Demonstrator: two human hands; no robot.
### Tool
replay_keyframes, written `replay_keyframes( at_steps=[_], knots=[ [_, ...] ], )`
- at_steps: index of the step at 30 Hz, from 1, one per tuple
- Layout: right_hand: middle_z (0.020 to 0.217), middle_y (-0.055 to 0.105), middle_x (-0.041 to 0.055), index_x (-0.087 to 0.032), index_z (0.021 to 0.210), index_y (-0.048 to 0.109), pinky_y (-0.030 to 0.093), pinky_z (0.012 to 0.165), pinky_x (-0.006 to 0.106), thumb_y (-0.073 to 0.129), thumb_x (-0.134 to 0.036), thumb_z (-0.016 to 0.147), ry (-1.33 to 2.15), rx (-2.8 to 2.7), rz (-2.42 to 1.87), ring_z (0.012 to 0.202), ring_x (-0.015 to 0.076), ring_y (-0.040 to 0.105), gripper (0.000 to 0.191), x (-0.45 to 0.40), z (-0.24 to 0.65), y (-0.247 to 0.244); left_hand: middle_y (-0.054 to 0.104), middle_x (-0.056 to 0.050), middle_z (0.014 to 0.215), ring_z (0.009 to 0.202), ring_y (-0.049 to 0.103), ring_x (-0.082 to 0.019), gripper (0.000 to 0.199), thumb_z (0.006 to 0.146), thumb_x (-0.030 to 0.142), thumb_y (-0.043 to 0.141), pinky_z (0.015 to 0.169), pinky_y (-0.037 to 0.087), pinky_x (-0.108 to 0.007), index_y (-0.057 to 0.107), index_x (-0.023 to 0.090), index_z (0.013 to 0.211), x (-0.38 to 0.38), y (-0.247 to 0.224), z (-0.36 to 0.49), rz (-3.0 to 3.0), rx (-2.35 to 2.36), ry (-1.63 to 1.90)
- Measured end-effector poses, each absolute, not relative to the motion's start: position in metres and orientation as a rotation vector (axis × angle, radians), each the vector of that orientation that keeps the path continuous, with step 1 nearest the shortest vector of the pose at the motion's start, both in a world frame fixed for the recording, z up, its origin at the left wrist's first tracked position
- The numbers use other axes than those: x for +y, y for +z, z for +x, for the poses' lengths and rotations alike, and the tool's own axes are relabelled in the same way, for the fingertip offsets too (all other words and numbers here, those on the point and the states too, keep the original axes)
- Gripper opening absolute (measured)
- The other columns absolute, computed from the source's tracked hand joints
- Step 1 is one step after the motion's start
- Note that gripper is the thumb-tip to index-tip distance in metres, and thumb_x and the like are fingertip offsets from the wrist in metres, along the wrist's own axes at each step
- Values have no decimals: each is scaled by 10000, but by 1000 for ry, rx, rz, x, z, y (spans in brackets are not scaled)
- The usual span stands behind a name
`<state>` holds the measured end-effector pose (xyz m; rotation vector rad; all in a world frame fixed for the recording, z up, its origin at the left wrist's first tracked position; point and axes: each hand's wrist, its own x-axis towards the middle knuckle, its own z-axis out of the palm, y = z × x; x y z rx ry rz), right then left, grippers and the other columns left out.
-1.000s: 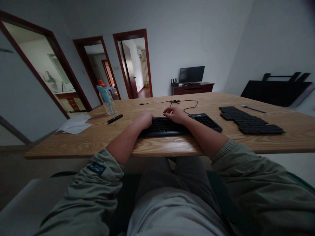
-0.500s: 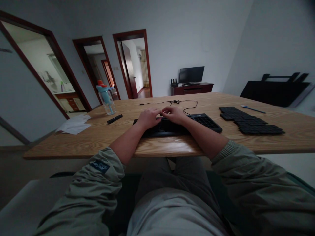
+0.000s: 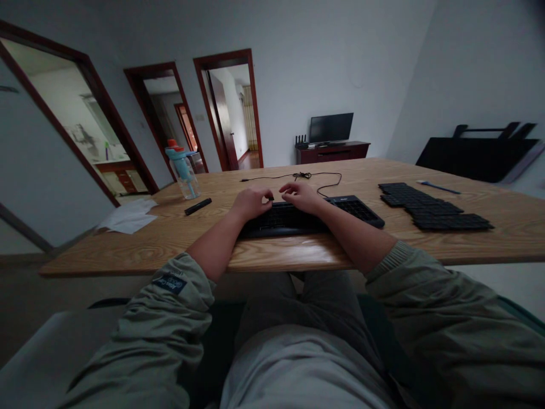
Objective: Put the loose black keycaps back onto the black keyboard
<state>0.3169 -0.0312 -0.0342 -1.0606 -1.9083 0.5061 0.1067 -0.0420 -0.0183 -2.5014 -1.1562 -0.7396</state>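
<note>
A black keyboard (image 3: 287,222) lies near the table's front edge, and its number-pad side shows right of my right wrist. My left hand (image 3: 252,203) is over the keyboard's left part, thumb and fingers pinched on a small black keycap (image 3: 271,199). Over the keyboard's middle, my right hand (image 3: 301,196) has its fingers loosely bent and apart, with nothing visible in them. The two hands do not touch each other. Black keycaps (image 3: 430,207) lie in close rows on the table to the right.
A blue-handled brush (image 3: 443,188) lies behind the keycaps. The keyboard's cable (image 3: 330,186) loops across the table behind it. On the left are a black pen-like stick (image 3: 198,206), a clear bottle (image 3: 185,177) with a red and blue top, and white paper (image 3: 130,217).
My hands have come apart. The left one has moved a little to the left with the keycap between its fingers, while the right one has hardly moved and its fingers have opened.
</note>
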Motion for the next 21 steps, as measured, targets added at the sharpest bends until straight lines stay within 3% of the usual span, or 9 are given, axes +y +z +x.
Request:
replay_keyframes(
  at_steps=[6, 14, 21],
  knots=[
    [824, 707, 51, -122, 995, 730, 433, 659, 244, 621, -181, 844, 454, -1941, -1118, 681, 124, 579, 196, -33, 319, -33, 740, -24, 945, 825, 650, -188, 145, 819, 233, 657, 778, 492, -314, 722, 223, 948, -38, -17, 100, -2556, -1235, -707],
    [846, 720, 54, -130, 959, 747, 453, 731, 252, 652, -199, 829, 543, -1980, -1036, 779, 141, 615, 175, -38, 313, -28, 728, -26, 914, 727, 615, -157, 214, 834, 284, 680, 693, 461, -283, 691, 194, 1028, -43, -19, 110, -2500, -1152, -984],
    [778, 669, 5, -155, 983, 716, 395, 525, 205, 650, -284, 848, 996, -1787, -921, 564, 77, 489, 197, -41, 312, -25, 739, -22, 861, 701, 605, -149, 159, 866, 265, 661, 723, 462, -284, 728, 194, 992, -48, -17, 117, -2505, -1086, -1056]
  ],
)
